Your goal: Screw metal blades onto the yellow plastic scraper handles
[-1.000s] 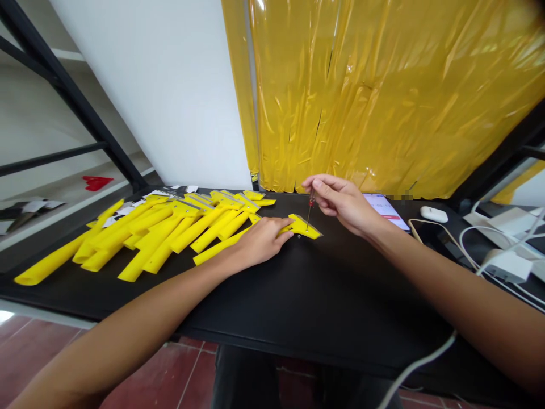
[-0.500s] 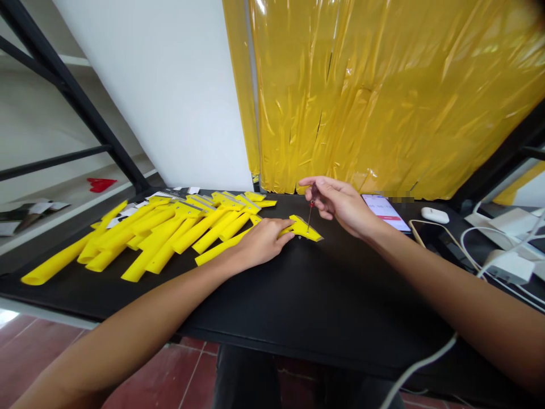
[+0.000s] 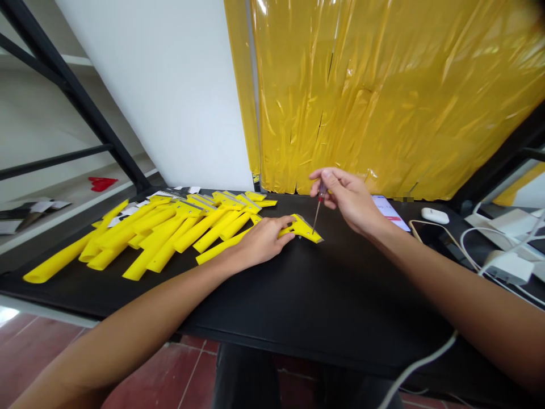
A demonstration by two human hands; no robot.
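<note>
I've got a yellow plastic scraper (image 3: 303, 229) lying flat on the black tabletop (image 3: 340, 295), its wider, angled end to the right — my left hand (image 3: 264, 241) rests on its long handle, fingers spread and pressing down. My right hand (image 3: 346, 199) pinches a thin screwdriver (image 3: 319, 208) with a reddish grip, tilted, its steel tip at the scraper's head — touching or just above, I can't tell.
</note>
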